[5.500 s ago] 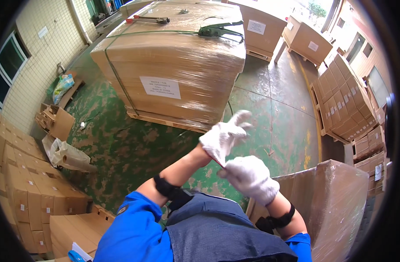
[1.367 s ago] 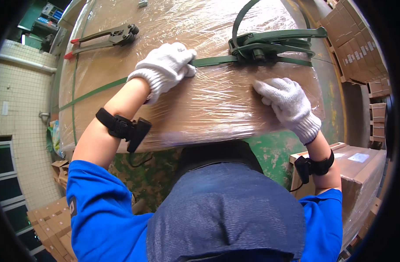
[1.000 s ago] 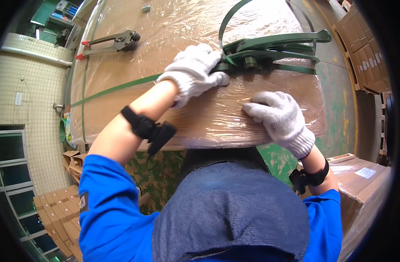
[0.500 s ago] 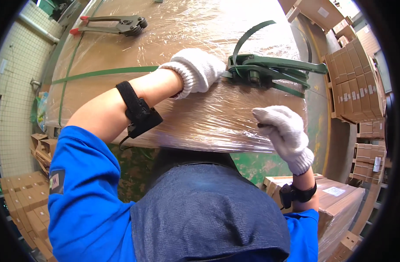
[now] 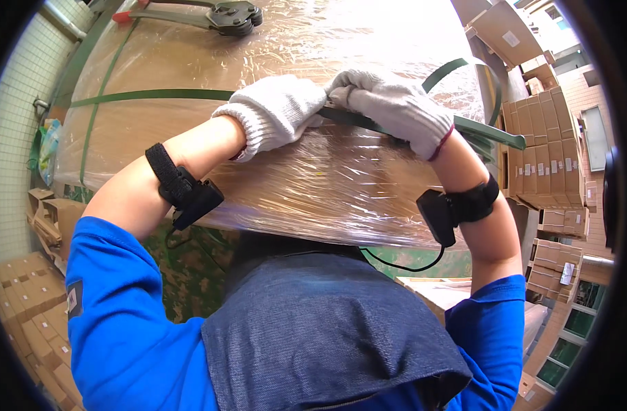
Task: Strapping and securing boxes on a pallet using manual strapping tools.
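Head view: The green strap (image 5: 156,96) is a flat, narrow, dark green band lying on top of the film-wrapped carton (image 5: 327,178). Its visible left run appears smooth and untwisted. The long axis lies left to right across the carton, almost level, and leads under the left hand (image 5: 276,113). Near the left edge of the carton it crosses a second green strap (image 5: 108,82), which slants from lower left to upper right.

The left hand, in a white knitted glove, rests over the strap; its fingertips are largely hidden, and whether they are closed on the band cannot be told. The right hand (image 5: 399,109), likewise gloved, has curled fingers meeting the left glove's fingertips; whether it is clamped on anything cannot be told.

The green tensioner (image 5: 502,135) is mostly covered by the right hand. Its exposed handle points right and slightly toward the wearer. Beyond the right hand, a green strap loop (image 5: 445,72) arches up and bends rightward. A hand tool (image 5: 235,17) with red grips lies at the far left, its dark head pointing right.
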A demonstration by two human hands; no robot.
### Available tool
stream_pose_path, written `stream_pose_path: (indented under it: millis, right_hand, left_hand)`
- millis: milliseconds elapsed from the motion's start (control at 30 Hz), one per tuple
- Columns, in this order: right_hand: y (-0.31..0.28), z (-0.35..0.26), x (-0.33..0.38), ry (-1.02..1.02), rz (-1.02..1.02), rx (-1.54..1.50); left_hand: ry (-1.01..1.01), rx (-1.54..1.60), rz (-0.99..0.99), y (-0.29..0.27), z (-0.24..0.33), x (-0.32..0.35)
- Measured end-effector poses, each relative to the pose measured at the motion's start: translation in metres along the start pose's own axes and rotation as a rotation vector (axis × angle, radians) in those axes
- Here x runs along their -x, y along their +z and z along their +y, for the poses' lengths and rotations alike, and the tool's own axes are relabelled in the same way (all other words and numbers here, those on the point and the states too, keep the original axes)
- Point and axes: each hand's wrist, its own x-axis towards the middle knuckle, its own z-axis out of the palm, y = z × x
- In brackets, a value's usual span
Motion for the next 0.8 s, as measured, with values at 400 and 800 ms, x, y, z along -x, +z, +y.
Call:
stream_pose_path:
  millis: [400,800]
  right_hand:
    - [0.004,0.006,-0.024,0.097,-0.126,-0.358]
    - [0.013,0.021,-0.004,-0.039,-0.191,-0.179]
  left_hand:
    - [0.068,0.138,0.044,0.001,-0.008,0.001]
    - [0.121,0.150,0.050,0.002,-0.007,-0.002]
